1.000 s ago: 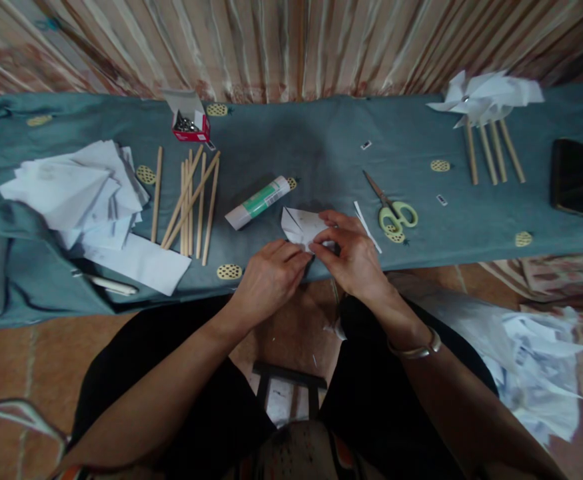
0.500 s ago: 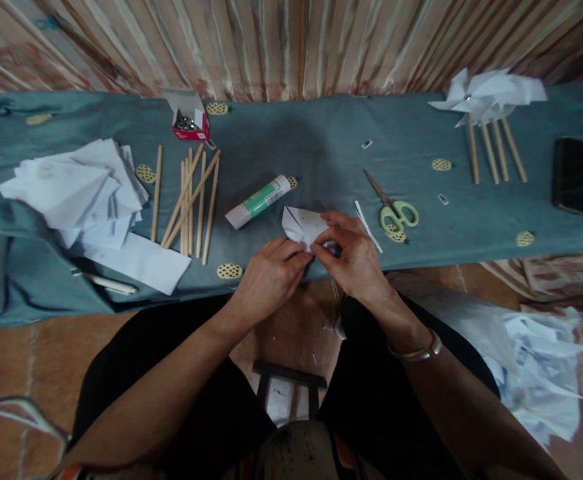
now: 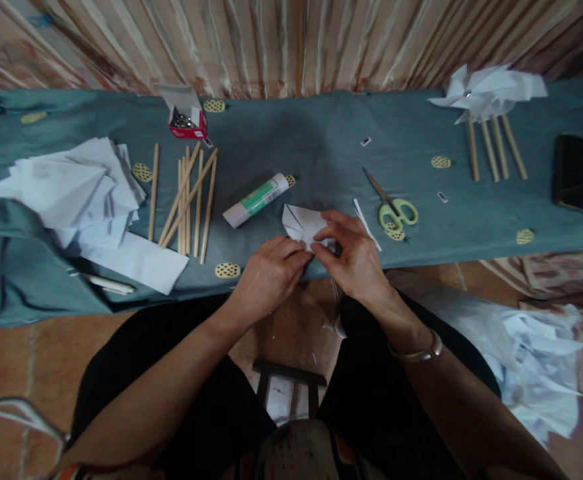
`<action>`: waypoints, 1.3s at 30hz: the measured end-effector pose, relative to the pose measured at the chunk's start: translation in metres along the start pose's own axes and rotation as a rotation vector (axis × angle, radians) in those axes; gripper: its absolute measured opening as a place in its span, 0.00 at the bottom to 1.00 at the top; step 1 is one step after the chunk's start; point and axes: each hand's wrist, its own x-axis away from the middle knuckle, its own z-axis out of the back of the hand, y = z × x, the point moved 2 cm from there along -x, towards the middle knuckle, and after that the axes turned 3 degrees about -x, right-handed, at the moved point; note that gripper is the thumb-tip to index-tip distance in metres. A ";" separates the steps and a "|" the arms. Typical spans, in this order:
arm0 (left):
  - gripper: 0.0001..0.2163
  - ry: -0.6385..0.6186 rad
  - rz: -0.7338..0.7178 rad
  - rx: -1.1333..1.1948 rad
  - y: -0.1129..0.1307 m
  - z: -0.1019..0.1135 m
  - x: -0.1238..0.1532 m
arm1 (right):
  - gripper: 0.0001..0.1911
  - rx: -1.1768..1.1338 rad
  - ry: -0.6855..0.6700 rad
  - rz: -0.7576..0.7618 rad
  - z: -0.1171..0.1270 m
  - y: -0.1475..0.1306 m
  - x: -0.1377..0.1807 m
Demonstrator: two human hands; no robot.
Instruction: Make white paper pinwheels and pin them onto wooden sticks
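A small piece of white paper point(image 3: 301, 223), cut and partly folded, lies near the table's front edge between my hands. My left hand point(image 3: 274, 270) pinches its near edge, fingers closed together. From the other side my right hand point(image 3: 351, 253) grips the same paper between thumb and fingers; the fingertips hide part of it. Just beyond the paper, to the left, lies a glue stick point(image 3: 256, 200) with a green and white label. Right of my right hand are a thin white paper strip point(image 3: 367, 225) and scissors point(image 3: 392, 205) with pale green handles, lying still.
Wooden sticks point(image 3: 186, 200), a stack of white paper point(image 3: 66, 187), a utility knife point(image 3: 106, 283) and a red box of metal pins point(image 3: 187, 123) lie left. Paper pinwheels point(image 3: 496, 93) and a phone point(image 3: 577, 173) are right. A bag of paper scraps point(image 3: 536, 367) stands below the table.
The view has shifted very slightly. Both hands stay at the paper in nearly the same pose, with the left part of the paper a little more spread.
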 end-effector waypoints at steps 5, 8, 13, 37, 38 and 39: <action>0.08 0.010 0.013 0.035 -0.002 -0.002 0.000 | 0.07 -0.008 -0.012 0.056 -0.001 0.001 0.001; 0.08 -0.005 0.030 0.049 -0.002 -0.002 0.000 | 0.09 0.015 -0.013 0.084 -0.001 0.001 0.002; 0.08 -0.027 0.042 0.061 -0.003 -0.002 0.000 | 0.12 0.081 -0.065 0.113 -0.001 -0.004 0.005; 0.08 -0.025 0.038 -0.051 -0.003 0.001 -0.001 | 0.21 0.107 0.049 0.127 0.011 0.001 0.005; 0.08 -0.026 0.038 -0.058 -0.005 0.001 -0.002 | 0.21 0.114 0.045 0.107 0.012 0.004 0.003; 0.08 -0.026 0.038 -0.066 -0.008 0.002 -0.002 | 0.21 0.116 0.036 0.093 0.013 0.006 0.001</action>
